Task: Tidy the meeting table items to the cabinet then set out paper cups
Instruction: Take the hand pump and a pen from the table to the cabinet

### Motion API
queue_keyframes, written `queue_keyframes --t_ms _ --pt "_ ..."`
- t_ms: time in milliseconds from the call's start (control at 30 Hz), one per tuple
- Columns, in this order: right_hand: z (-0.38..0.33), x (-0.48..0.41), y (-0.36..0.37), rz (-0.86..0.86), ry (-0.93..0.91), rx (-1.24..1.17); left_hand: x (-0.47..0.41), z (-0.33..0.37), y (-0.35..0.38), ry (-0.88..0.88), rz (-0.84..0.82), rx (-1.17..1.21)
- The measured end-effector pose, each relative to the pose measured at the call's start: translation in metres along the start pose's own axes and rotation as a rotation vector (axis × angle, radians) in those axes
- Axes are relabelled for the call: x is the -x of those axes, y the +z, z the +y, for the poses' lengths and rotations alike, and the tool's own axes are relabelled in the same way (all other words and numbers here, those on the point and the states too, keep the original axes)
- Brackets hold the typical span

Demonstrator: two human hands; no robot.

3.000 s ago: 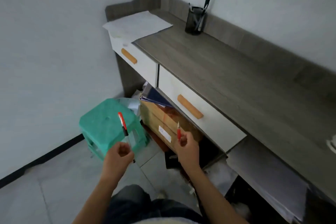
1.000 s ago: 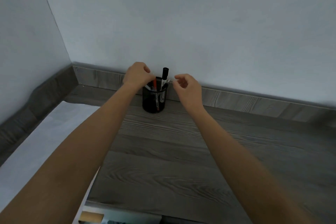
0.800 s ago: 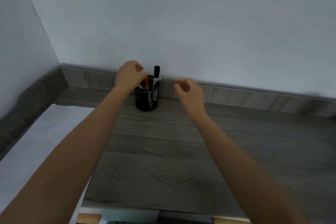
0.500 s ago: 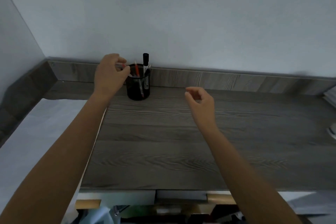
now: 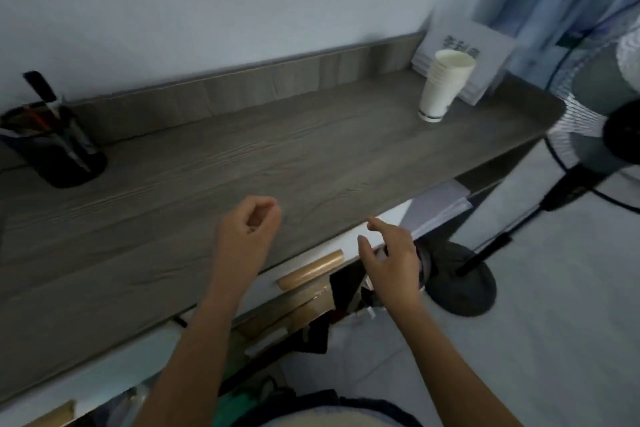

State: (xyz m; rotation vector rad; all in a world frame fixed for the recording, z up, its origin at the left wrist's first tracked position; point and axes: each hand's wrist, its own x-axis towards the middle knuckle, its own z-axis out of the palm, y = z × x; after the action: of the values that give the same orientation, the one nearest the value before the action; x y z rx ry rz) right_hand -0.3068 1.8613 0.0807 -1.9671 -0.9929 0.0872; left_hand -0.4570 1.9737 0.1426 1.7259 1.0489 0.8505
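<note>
A stack of white paper cups [image 5: 444, 86] stands upright at the far right of the grey wooden cabinet top [image 5: 242, 163]. At the far left sits a black mesh pen holder [image 5: 59, 149] with red and black pens in it. My left hand [image 5: 250, 230] hovers over the front of the top with loosely curled fingers and holds nothing. My right hand [image 5: 393, 258] hangs past the front edge, above a drawer, fingers relaxed and empty. Both hands are far from the cups.
White drawers with wooden handles [image 5: 311, 270] run under the top. A white card with writing [image 5: 462, 52] leans on the wall behind the cups. A standing fan [image 5: 595, 121] with a round base [image 5: 462, 281] is on the right. Boxes and clutter lie under the cabinet.
Both hands have drawn back from the pen holder, where the red pens now stand. The view has swung right, bringing the cups and fan into sight.
</note>
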Motion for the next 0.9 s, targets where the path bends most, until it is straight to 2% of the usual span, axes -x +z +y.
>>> queue_keyframes --t_ms 100,200,300,400,500,733,833,900 --pt "0.056 0.051 -0.040 0.068 0.075 0.223 0.048 -0.014 0.066 -0.066 -0.342 -0.054" --pt "0.101 0.104 -0.084 0.025 0.233 0.425 0.091 -0.040 0.117 -0.067 -0.603 -0.247" --pt "0.133 0.159 -0.132 -0.003 0.390 0.531 0.124 -0.050 0.155 -0.025 -0.708 -0.363" --pt "0.153 0.219 -0.173 0.039 0.586 0.574 0.160 -0.051 0.198 -0.071 -0.870 -0.400" --pt "0.162 0.278 -0.203 0.172 0.859 0.490 0.197 -0.043 0.245 -0.023 -1.080 -0.453" --pt "0.154 0.404 -0.251 0.690 1.290 0.433 0.284 0.020 0.368 0.437 -1.532 -0.552" --pt "0.150 0.442 -0.261 0.957 1.426 0.370 0.343 0.056 0.412 0.575 -1.641 -0.476" --pt "0.155 0.460 -0.270 1.062 1.487 0.318 0.385 0.072 0.429 0.613 -1.706 -0.410"
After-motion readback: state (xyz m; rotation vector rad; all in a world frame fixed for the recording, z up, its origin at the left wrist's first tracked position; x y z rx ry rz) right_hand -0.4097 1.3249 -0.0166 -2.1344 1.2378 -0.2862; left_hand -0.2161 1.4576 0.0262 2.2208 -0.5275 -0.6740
